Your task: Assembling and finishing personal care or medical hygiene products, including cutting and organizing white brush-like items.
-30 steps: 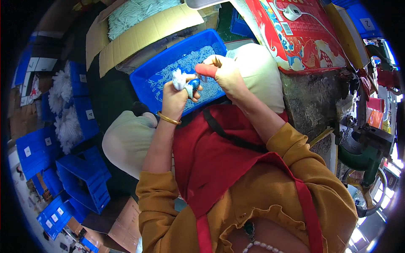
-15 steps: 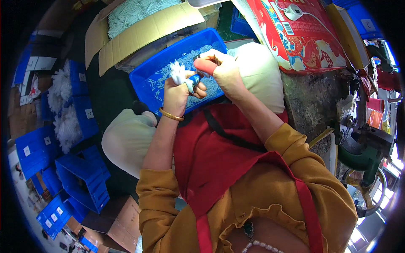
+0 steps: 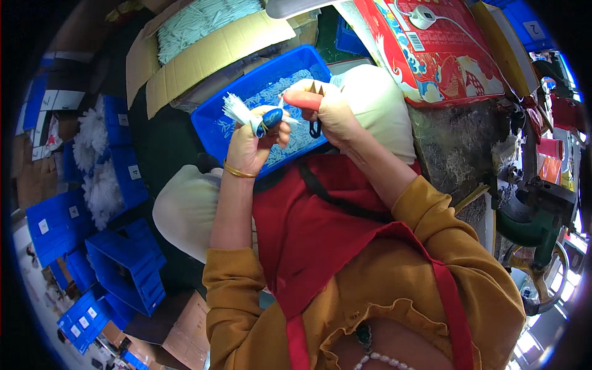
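Observation:
My left hand (image 3: 251, 140) is closed round a bundle of thin white plastic strips (image 3: 238, 111), whose ends fan out past the fingers. A blue cover (image 3: 271, 118) wraps its thumb. Close beside it on the right, my right hand (image 3: 338, 114) is closed on a small dark tool with a loop (image 3: 315, 128); its kind is mostly hidden by the fingers. A red-orange finger cover (image 3: 302, 100) sits on that hand's thumb, near the strips. Below both hands a blue tub (image 3: 213, 132) holds many short white pieces (image 3: 296, 139).
Behind the tub stands an open cardboard box (image 3: 213, 60) full of white strips. Blue crates (image 3: 126, 265) are stacked at the left, some with white bundles (image 3: 98, 185). On the right lie a red printed board (image 3: 456, 68) and a green metal machine (image 3: 530, 222).
The white bundle and my left hand have tilted left and dropped slightly. My right hand has turned, so the dark loop now shows beneath its fingers.

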Tool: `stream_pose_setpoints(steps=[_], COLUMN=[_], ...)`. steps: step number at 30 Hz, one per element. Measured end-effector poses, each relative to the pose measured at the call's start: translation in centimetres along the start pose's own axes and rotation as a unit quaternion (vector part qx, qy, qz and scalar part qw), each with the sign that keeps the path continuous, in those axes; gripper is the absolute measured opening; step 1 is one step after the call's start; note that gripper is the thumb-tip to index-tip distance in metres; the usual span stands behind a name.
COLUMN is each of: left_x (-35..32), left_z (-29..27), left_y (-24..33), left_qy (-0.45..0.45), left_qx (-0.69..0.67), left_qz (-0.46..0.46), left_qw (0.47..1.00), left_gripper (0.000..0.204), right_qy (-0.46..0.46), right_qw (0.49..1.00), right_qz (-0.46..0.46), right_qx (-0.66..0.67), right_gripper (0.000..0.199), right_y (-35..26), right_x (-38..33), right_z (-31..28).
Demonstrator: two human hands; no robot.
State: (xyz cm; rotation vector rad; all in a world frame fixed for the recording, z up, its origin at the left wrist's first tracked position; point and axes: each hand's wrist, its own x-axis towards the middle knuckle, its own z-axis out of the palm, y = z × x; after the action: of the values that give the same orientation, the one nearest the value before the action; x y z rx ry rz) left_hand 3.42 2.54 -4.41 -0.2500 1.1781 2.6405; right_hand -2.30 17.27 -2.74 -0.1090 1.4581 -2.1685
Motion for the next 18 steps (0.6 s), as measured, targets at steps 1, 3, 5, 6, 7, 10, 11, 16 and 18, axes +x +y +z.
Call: stream_pose_setpoints(steps=[1,3,5,6,7,10,11,16,18], left_x=[-0.2,0.4,0.9,1.0,0.9,0.5,0.3,-0.2,-0.1], left_z=[-0.3,-1.1,-1.8,-0.5,0.9,0.6,0.5,0.5,0.6], left_y=[0.2,-0.5,-1.7,-1.6,-1.6,-2.4,-2.4,-3.1,-3.2], left_qy=[-0.019,-0.054,-0.072,-0.072,0.068,0.17,0.124,0.062,0.048], left_qx=[-0.04,-0.124,-0.233,-0.234,-0.244,-0.23,-0.218,-0.182,-0.165], left_qz=[-0.027,-0.02,-0.002,-0.003,-0.02,-0.063,-0.063,-0.032,-0.029], left_qw=[0.999,0.991,0.97,0.97,0.967,0.956,0.966,0.981,0.985], left_gripper=[0.018,0.016,0.014,0.014,0.014,0.014,0.014,0.015,0.015], right_qy=[-0.024,-0.048,-0.092,-0.113,-0.094,-0.074,-0.074,-0.045,-0.03], right_qw=[0.999,0.995,0.994,0.992,0.994,0.996,0.995,0.995,0.995], right_qz=[0.032,0.062,0.051,0.046,0.045,0.045,0.066,0.086,0.086], right_qx=[0.033,0.064,0.038,0.025,0.011,-0.025,-0.018,0.022,0.043], right_gripper=[0.01,0.009,0.01,0.012,0.016,0.02,0.019,0.016,0.016], right_y=[0.0,-0.1,-0.1,-0.2,-0.5,0.7,0.9,1.9,1.9], right_x=[-0.1,-0.2,-0.5,-0.8,-1.3,-0.6,-0.6,-0.8,-0.9], right_z=[0.0,0.2,0.3,0.7,1.3,0.3,0.3,0.4,0.4])
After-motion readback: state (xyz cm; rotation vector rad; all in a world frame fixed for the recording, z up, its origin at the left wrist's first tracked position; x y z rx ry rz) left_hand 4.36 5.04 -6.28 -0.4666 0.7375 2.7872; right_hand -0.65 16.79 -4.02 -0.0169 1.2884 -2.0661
